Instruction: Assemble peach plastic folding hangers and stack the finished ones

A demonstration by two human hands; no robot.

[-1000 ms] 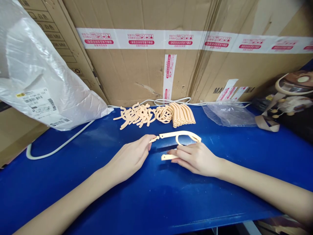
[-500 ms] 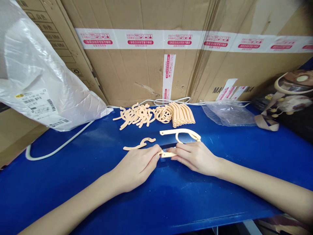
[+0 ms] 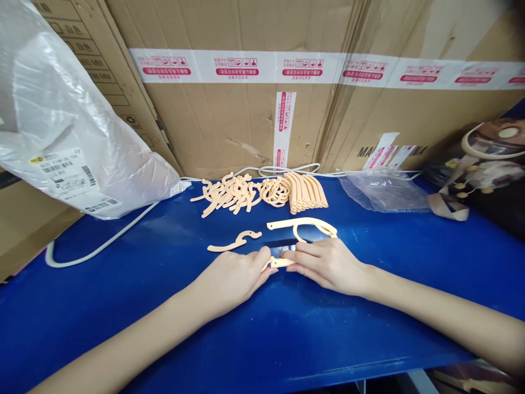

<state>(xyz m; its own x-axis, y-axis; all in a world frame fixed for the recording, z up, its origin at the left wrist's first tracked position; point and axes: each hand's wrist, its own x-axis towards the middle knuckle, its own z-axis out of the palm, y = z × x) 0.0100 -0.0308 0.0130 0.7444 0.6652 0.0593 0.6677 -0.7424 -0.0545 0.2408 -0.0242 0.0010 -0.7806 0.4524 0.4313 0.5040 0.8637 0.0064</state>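
Low over the blue table, my left hand pinches a small cream plastic piece, mostly covered by my fingers. My right hand grips a cream plastic hanger arm, whose holed end points at the left hand's piece. The two pieces meet or nearly meet; I cannot tell if they are joined. Just behind my right hand lies a curved hanger arm with a ring-shaped part, its right end close to my knuckles. A loose hanger hook rests beyond my left hand.
At the back lie a heap of hooks, several ring parts and stacked curved arms. Behind them stands a cardboard box. A white plastic bag is at left, a clear bag at right. A white cable crosses the left side.
My left thumb and fingers have shifted slightly on the small piece, with the thumb now lower and extended. My right hand has hardly moved.
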